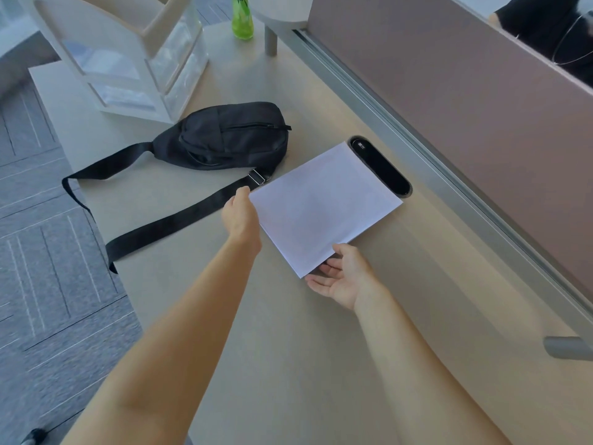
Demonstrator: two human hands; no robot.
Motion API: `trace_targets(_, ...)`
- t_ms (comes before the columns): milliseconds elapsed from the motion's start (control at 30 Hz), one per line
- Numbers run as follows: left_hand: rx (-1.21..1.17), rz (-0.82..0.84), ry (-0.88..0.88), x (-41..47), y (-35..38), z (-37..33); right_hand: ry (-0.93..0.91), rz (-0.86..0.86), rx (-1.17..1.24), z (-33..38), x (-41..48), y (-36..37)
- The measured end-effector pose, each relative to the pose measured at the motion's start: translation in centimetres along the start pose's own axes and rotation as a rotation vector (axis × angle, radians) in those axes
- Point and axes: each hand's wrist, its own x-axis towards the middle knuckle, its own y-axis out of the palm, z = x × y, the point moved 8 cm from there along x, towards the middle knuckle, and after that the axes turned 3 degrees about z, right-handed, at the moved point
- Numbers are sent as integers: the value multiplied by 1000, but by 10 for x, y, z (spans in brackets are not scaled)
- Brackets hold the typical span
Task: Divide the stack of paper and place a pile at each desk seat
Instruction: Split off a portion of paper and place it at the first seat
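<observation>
A white pile of paper lies on the beige desk, its far corner at the black cable slot. My left hand grips the pile's left edge, fingers tucked beneath where I cannot see them. My right hand lies palm up at the near corner, fingers straight and slid partly under the paper, thumb against its edge.
A black sling bag with a long strap lies left of the paper. Behind it stand a clear drawer unit and a green bottle. A brown partition bounds the desk on the right; a person in black sits behind it.
</observation>
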Motion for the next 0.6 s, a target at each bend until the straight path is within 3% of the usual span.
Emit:
trace_targets(300,-103,29,-12,6,1,-1,16,27,7,1,10,-6)
trace_targets(600,-4,140,-93,-64,-6,10,-159,-44,21,7,-61,-59)
